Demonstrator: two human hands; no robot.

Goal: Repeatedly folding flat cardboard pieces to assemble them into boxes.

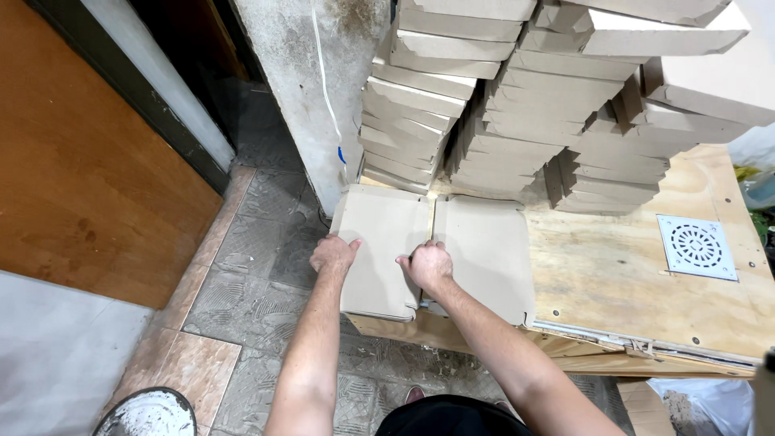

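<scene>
Both hands rest on a flat, unfolded cardboard box blank (436, 250) at the near left corner of a plywood worktop (638, 282). Left hand (333, 253) sits at the blank's left edge, fingers curled over that edge onto the left panel; whether the fingertips pinch the card or merely press on it cannot be told, as the knuckles hide them. Right hand (428, 265) is closed into a loose fist on the centre crease between the two panels, thumb side toward the left hand; what lies beneath the fingers is hidden, and a true grasp cannot be confirmed.

The blank lies with its left panel overhanging the worktop edge above the tiled floor (242, 307), its right panel fully supported. Its far edge runs up to the foot of the stacks of folded cardboard boxes (517, 105), which rise behind it and are cut off by the top of the frame. Box count cannot be established.

A white square drain grate (696, 246) lies on the worktop well to the right, apart from both hands. A concrete pillar (315, 81) stands behind the blank's left panel. At lower left, a round white-smeared bucket (149, 413) is partly cut off. At lower right, a pale plastic bag (710, 404) is only partly seen.
</scene>
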